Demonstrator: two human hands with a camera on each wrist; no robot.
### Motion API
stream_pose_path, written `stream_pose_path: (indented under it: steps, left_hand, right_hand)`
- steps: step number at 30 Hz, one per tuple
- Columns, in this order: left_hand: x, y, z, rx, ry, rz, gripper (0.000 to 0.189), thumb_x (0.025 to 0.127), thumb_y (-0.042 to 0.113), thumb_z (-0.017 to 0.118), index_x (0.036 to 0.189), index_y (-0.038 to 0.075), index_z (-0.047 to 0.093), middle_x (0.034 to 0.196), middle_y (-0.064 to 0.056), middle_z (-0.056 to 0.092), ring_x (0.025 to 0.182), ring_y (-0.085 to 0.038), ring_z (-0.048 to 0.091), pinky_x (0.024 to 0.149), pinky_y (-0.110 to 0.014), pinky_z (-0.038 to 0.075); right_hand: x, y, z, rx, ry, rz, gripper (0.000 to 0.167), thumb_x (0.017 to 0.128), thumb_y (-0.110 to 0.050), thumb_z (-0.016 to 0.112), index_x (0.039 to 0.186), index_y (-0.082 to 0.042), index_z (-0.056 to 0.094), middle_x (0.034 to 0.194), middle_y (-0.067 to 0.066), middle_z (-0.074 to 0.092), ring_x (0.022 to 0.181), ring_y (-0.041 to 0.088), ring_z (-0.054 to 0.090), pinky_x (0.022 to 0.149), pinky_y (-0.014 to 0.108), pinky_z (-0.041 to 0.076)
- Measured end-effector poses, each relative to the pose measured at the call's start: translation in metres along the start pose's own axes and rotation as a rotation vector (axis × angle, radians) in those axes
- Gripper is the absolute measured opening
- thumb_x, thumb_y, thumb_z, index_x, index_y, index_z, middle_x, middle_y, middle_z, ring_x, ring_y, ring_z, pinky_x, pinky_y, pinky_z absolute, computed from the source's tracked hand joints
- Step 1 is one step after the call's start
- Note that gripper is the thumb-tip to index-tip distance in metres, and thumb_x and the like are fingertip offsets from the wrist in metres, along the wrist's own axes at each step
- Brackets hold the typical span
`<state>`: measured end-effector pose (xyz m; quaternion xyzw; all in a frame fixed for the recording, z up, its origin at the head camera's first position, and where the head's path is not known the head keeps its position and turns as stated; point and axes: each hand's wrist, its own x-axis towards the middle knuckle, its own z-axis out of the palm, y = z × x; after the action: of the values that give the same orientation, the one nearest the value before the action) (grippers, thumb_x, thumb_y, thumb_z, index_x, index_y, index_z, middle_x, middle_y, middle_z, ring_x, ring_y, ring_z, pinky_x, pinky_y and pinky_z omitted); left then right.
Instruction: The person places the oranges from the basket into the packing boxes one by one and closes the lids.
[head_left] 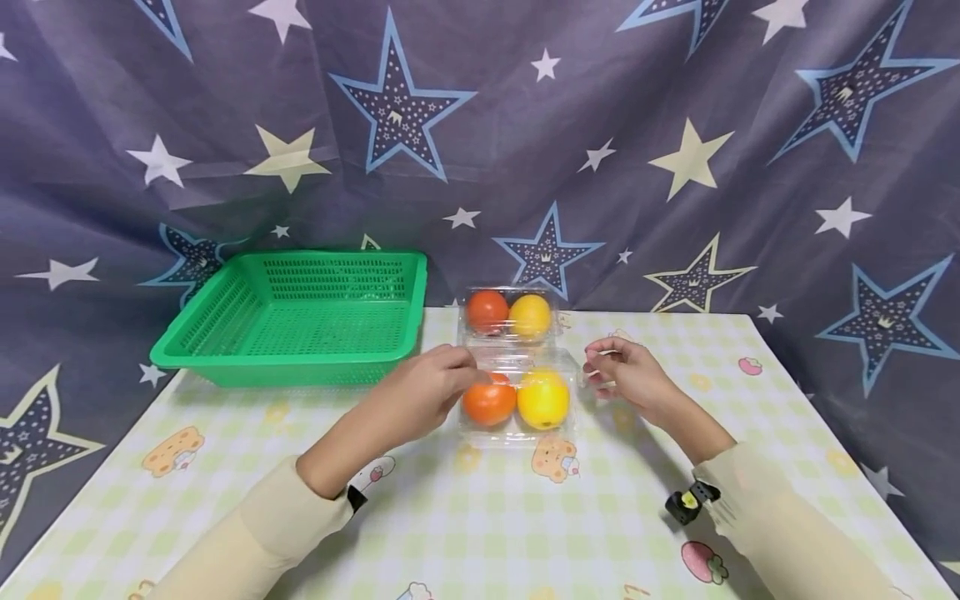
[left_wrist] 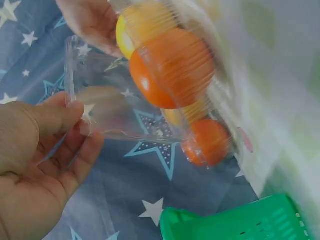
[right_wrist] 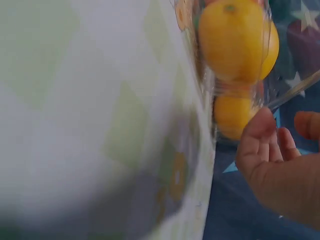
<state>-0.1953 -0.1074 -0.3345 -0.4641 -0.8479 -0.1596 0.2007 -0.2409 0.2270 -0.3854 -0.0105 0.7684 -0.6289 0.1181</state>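
Note:
A clear plastic clamshell box (head_left: 517, 435) stands mid-table with its lid (left_wrist: 117, 107) raised. Inside lie a round orange-red fruit (head_left: 489, 402) and a round yellow fruit (head_left: 543, 400), side by side. At the lid's left edge, my left hand (head_left: 427, 392) pinches the plastic between thumb and fingers, as the left wrist view shows. My right hand (head_left: 630, 377) is beside the lid's right edge, fingers loosely bent; a fingertip (right_wrist: 262, 120) is close to the lid's corner, and contact cannot be told. Behind stands a second clear box (head_left: 510, 337) with a red fruit (head_left: 487, 312) and a yellow one (head_left: 529, 315).
A green slotted plastic basket (head_left: 288, 358) stands at the back left, close to my left forearm. The table wears a checked, patterned cloth (head_left: 450, 525). A dark curtain with stars (head_left: 480, 150) hangs right behind the table's back edge.

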Motion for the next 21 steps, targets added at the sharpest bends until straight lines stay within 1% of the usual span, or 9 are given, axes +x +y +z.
stream_pose_path:
  steps: [2,4,5,7,9,12,15,17,21]
  left_hand:
    - [-0.004,0.0,0.003,-0.011,-0.014,0.026,0.027,0.086,-0.011,0.071,0.102,0.009,0.079,0.095,-0.001,0.067,0.09,-0.018,0.065,0.077,-0.027,0.056]
    - [-0.007,0.001,0.006,-0.013,-0.023,0.039,0.026,0.086,-0.011,0.073,0.102,0.008,0.079,0.097,-0.002,0.067,0.093,-0.018,0.066,0.087,-0.03,0.057]
    - [-0.009,0.001,0.008,-0.01,-0.022,0.047,0.025,0.086,-0.01,0.073,0.102,0.009,0.079,0.097,-0.002,0.067,0.093,-0.017,0.066,0.09,-0.031,0.057]
    - [-0.012,0.001,0.011,0.01,-0.026,0.052,0.024,0.086,-0.008,0.075,0.101,0.01,0.079,0.097,-0.001,0.067,0.093,-0.016,0.067,0.089,-0.03,0.057]
    - [-0.015,0.002,0.014,0.03,-0.031,0.059,0.022,0.086,-0.005,0.077,0.1,0.011,0.079,0.097,-0.001,0.068,0.093,-0.016,0.067,0.088,-0.03,0.057]
    - [-0.021,0.002,0.019,0.031,-0.049,0.067,0.022,0.085,-0.004,0.078,0.101,0.012,0.079,0.098,0.0,0.069,0.091,-0.016,0.066,0.076,-0.025,0.056]
    - [-0.026,0.002,0.023,0.003,-0.066,0.082,0.028,0.084,-0.005,0.078,0.105,0.014,0.079,0.097,0.001,0.068,0.089,-0.016,0.064,0.077,-0.024,0.055]
    - [-0.028,0.001,0.026,-0.007,-0.073,0.093,0.03,0.084,-0.006,0.078,0.106,0.014,0.079,0.096,0.002,0.067,0.088,-0.015,0.064,0.077,-0.024,0.055]
    - [-0.031,0.002,0.03,-0.025,-0.091,0.098,0.025,0.086,-0.003,0.078,0.106,0.012,0.079,0.095,0.002,0.067,0.087,-0.014,0.063,0.078,-0.024,0.055]
  right_hand:
    - [-0.008,-0.002,0.0,-0.05,0.012,-0.044,0.029,0.107,-0.02,0.055,0.126,0.001,0.053,0.107,0.015,0.06,0.092,0.026,0.064,0.081,0.04,0.059]
    - [-0.017,-0.004,0.001,-0.116,0.019,-0.105,0.027,0.107,-0.021,0.055,0.123,0.0,0.054,0.107,0.018,0.061,0.093,0.029,0.063,0.079,0.041,0.06]
    - [-0.02,-0.004,0.002,-0.156,0.025,-0.142,0.026,0.107,-0.021,0.055,0.123,0.0,0.055,0.106,0.018,0.061,0.093,0.032,0.062,0.078,0.042,0.06]
    - [-0.026,-0.004,0.004,-0.247,0.04,-0.235,0.026,0.107,-0.02,0.056,0.121,0.002,0.057,0.104,0.02,0.062,0.09,0.033,0.062,0.074,0.042,0.06]
    - [-0.032,-0.004,0.006,-0.333,0.055,-0.322,0.024,0.106,-0.02,0.057,0.119,0.001,0.059,0.1,0.018,0.064,0.087,0.032,0.063,0.071,0.038,0.06]
    - [-0.039,-0.003,0.009,-0.46,0.069,-0.438,0.021,0.105,-0.02,0.059,0.117,-0.003,0.062,0.097,0.012,0.066,0.084,0.026,0.064,0.069,0.032,0.057]
    - [-0.047,-0.003,0.012,-0.56,0.055,-0.517,0.017,0.104,-0.018,0.061,0.117,-0.007,0.063,0.097,0.003,0.068,0.087,0.022,0.065,0.071,0.03,0.056]
    - [-0.051,-0.002,0.013,-0.616,0.038,-0.567,0.017,0.103,-0.016,0.062,0.118,-0.007,0.062,0.097,0.0,0.067,0.089,0.017,0.064,0.073,0.03,0.055]
    - [-0.059,0.0,0.015,-0.72,0.019,-0.669,0.019,0.1,-0.013,0.067,0.117,-0.005,0.063,0.1,-0.001,0.065,0.091,0.017,0.062,0.073,0.031,0.055]
